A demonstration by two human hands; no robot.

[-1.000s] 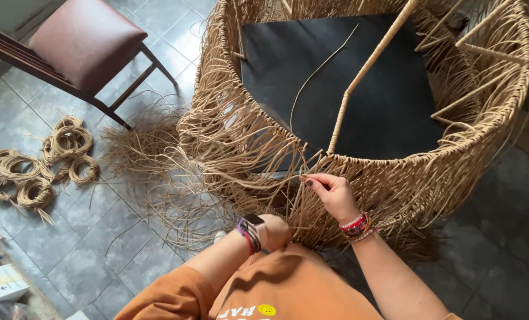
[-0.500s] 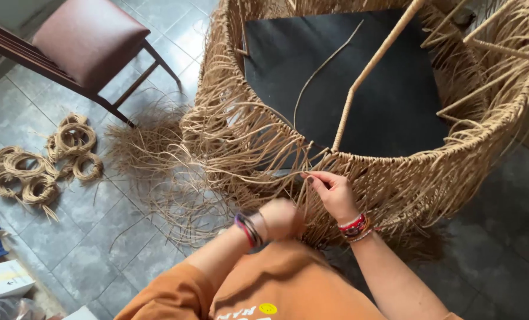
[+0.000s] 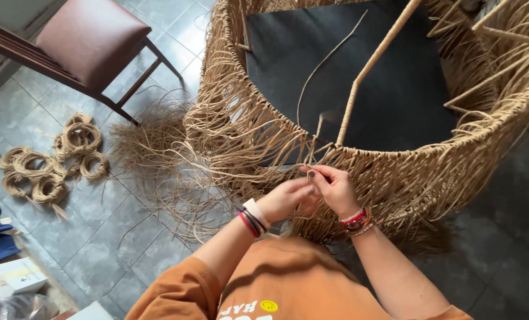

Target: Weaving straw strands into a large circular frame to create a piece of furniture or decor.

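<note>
Head view: over the last second the left hand (image 3: 288, 198) has risen from down by the orange shirt (image 3: 276, 284) to meet the right hand (image 3: 334, 188) at the basket rim, so both now work one spot; judging by that, the weaving has gone from one-handed holding to a two-handed tie or tuck. Left fingers are curled, touching the right hand and seemingly pinching fibre, though the exact grip is hidden. Right fingers are closed on a thin straw strand (image 3: 312, 167) just below the rim. Beyond them stands the big woven straw basket (image 3: 406, 178), loose ends hanging down its side, a wrapped rod (image 3: 371, 65) slanting across its dark inside. Farther left, coiled fibre bundles (image 3: 54, 160) lie on the tiled floor (image 3: 75, 237) near a chair (image 3: 87, 41).
</note>
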